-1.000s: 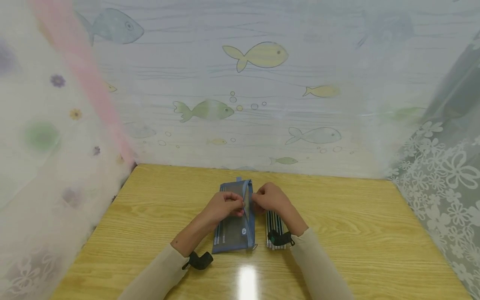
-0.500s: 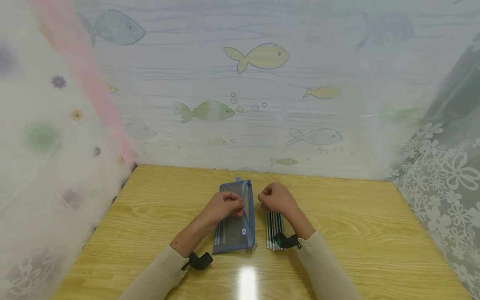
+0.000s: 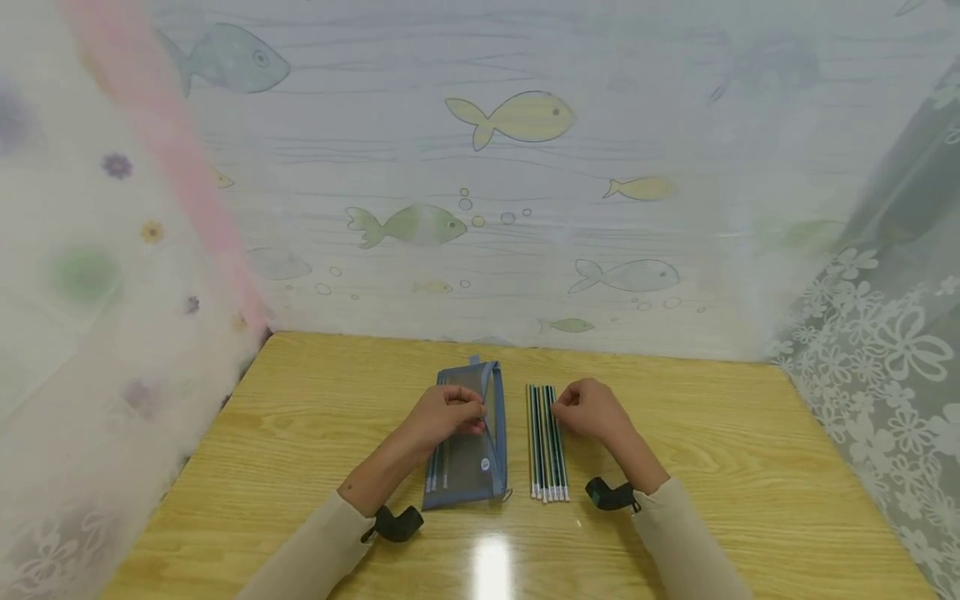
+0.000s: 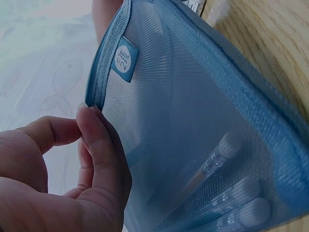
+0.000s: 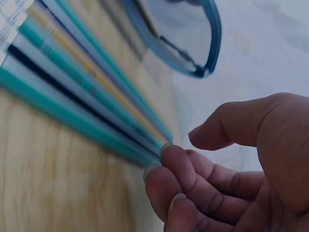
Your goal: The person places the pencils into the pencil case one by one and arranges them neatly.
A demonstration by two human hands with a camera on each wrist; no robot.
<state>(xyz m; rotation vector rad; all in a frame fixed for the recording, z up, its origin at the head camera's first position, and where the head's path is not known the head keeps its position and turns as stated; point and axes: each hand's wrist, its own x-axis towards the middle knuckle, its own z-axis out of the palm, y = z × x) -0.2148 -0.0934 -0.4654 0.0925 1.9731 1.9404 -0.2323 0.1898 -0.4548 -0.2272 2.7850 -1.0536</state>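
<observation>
A blue mesh zip pouch (image 3: 468,475) lies on the table, its zipped side gaping. My left hand (image 3: 450,411) pinches the edge of that opening between thumb and fingers. Through the mesh in the left wrist view, a few pencils (image 4: 231,212) with white eraser ends show inside. To the right of the pouch, a row of striped pencils (image 3: 545,446) lies side by side, erasers toward me. My right hand (image 3: 592,408) is at the right side of their far ends, thumb apart from loosely bent fingers (image 5: 176,166), nothing between them.
The wood-grain table (image 3: 712,467) meets a fish-print curtain (image 3: 510,250) at the back. Sheer flowered curtains hang at both sides. A black wrist camera (image 3: 611,494) sits near the right sleeve, another on the left.
My right hand has moved from the pouch opening rightward, past the pencil row to its right side, uncovering the pencils' far ends. The left hand keeps its pinch on the pouch edge.
</observation>
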